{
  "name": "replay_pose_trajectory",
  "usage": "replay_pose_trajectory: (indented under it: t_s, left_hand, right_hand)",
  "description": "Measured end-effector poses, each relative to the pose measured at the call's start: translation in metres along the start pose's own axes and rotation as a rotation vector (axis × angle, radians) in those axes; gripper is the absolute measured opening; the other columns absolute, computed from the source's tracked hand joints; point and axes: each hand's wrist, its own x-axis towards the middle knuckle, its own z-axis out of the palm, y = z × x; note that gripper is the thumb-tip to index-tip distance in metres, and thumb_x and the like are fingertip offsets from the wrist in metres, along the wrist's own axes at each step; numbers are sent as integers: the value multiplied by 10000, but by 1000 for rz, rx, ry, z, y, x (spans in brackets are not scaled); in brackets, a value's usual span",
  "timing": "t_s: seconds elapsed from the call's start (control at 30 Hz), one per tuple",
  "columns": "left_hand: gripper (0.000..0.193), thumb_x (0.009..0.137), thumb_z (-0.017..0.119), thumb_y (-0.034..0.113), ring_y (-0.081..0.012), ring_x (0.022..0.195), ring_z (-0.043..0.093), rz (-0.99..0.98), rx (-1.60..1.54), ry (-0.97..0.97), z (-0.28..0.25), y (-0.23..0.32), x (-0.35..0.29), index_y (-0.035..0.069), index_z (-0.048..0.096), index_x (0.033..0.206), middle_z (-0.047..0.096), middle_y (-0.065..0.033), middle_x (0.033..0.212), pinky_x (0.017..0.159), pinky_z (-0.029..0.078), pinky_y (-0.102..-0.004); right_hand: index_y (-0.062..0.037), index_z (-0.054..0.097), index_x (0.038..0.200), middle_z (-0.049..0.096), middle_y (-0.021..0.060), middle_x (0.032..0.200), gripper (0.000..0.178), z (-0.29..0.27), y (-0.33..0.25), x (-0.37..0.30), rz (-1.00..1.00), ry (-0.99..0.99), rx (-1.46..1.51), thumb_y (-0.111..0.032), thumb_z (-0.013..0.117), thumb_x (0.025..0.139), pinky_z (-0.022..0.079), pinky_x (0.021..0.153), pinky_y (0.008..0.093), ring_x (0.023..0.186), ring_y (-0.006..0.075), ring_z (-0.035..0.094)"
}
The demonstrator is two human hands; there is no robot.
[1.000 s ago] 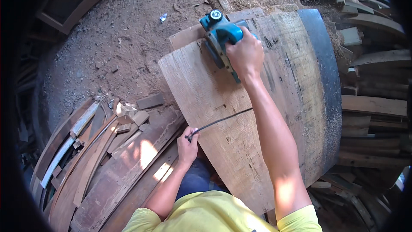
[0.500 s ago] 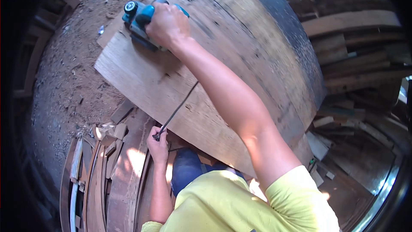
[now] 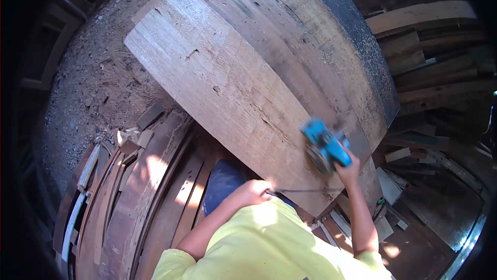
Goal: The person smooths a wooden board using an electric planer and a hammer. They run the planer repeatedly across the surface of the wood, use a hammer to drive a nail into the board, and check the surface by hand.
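Observation:
My right hand (image 3: pixel 349 169) is closed round the handle of a teal electric hand planer (image 3: pixel 327 148), slightly blurred, at the near right part of a wide wooden board (image 3: pixel 220 78). A pale planed strip with a few cracks and pits runs along the board's near-left side. Close to my body, my left hand (image 3: pixel 251 192) is closed on the planer's dark power cord (image 3: pixel 310 191). The cord stretches from it across the board's near corner toward my right hand.
Long curved planks (image 3: pixel 140 192) and wood offcuts lie at lower left. Gravelly, sawdust-strewn ground (image 3: pixel 103 83) is beyond them. Stacked timber (image 3: pixel 435 62) lines the right side. A dark board (image 3: pixel 357 31) edges the work surface, scattered with shavings.
My right hand has brought the planer from the board's far left end back to the near right. My left hand has moved right, toward my body, still gripping the cord.

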Motion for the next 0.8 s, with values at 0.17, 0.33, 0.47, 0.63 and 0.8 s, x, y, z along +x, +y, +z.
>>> replay_pose_trajectory:
  t_s: [0.17, 0.33, 0.47, 0.63, 0.8]
  left_hand:
    - [319, 984, 721, 324, -388, 1000, 769, -7, 127, -231, 36, 13, 26, 51, 808, 1124, 788, -223, 1033, 903, 596, -476]
    - [321, 990, 769, 336, -380, 909, 739, -79, 116, -61, 8, 4, 11, 28, 795, 1079, 766, -197, 969, 802, 570, -458]
    - [352, 966, 824, 352, -357, 793, 693, -22, 216, 84, -30, -15, -10, 1, 801, 970, 677, -175, 837, 714, 522, -469]
    - [317, 961, 836, 335, -316, 736, 659, -81, 137, 120, -97, -36, -33, 20, 830, 925, 652, -152, 794, 676, 488, -441]
    - [260, 962, 846, 319, -239, 712, 626, -126, 3, 113, -160, -42, -41, 67, 868, 903, 614, -103, 737, 663, 457, -394]
  right_hand:
    - [-118, 770, 1424, 828, 234, 1140, 684, -34, 77, -75, 106, 61, -33, 12, 736, 753, 594, 1014, 404, 1149, 286, 813]
    - [-202, 793, 1374, 790, 250, 1083, 658, -8, 9, 1, -54, 50, -59, -59, 841, 733, 628, 895, 432, 996, 419, 789]
    - [-241, 798, 1363, 772, 244, 1018, 658, 23, -54, 59, -100, 45, -62, -100, 882, 725, 631, 841, 454, 934, 452, 754]
    - [-264, 798, 1365, 771, 233, 954, 676, 69, -117, 120, -189, 85, -51, -126, 909, 712, 627, 796, 458, 871, 433, 763]
    - [-259, 800, 1363, 779, 221, 940, 679, 94, -174, 172, -173, 54, -86, -126, 914, 707, 630, 790, 447, 848, 414, 772]
